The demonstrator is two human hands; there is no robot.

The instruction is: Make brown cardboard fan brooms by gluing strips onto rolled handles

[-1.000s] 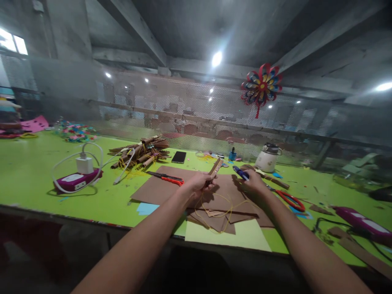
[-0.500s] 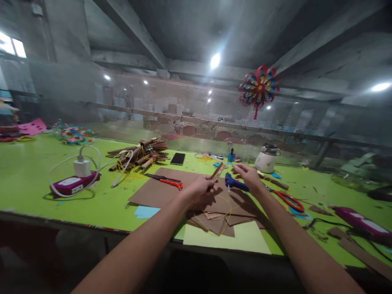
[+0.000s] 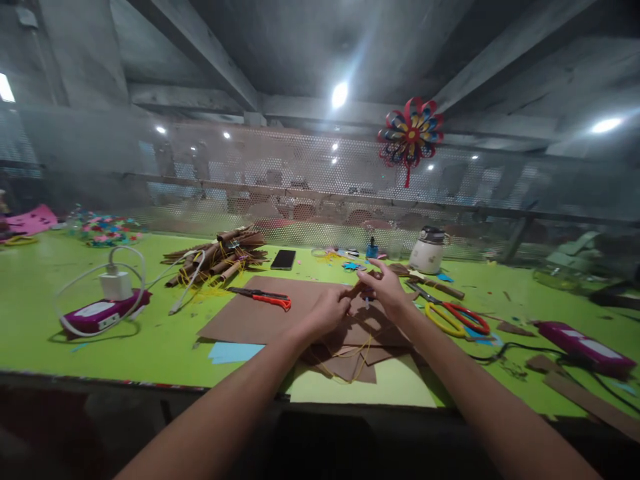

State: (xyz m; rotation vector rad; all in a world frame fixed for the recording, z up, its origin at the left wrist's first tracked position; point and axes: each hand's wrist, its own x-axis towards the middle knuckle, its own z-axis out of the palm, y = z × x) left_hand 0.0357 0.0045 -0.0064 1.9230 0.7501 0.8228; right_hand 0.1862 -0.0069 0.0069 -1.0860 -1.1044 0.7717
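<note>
My left hand (image 3: 329,311) is closed around the near end of a narrow brown cardboard strip (image 3: 354,291). At the strip's far end is my right hand (image 3: 387,288), its thumb and fingers pressed about it and the index finger raised. Both hands are above a large brown cardboard sheet (image 3: 305,303). Thin yellow string (image 3: 369,343) hangs in loops below them. A blue glue gun (image 3: 369,300) is mostly hidden behind my right hand. To the left, a red utility knife (image 3: 270,299) lies on the sheet.
Scissors (image 3: 453,317) with red and yellow handles lie right of my right forearm. Rolled cardboard pieces (image 3: 225,257) are heaped at back left near a phone (image 3: 283,259). Purple power strips (image 3: 100,315) sit on both sides. A white bottle (image 3: 427,253) stands behind.
My right hand has come in to the left and now meets the far end of the cardboard strip, covering most of the glue gun. The view has turned slightly right.
</note>
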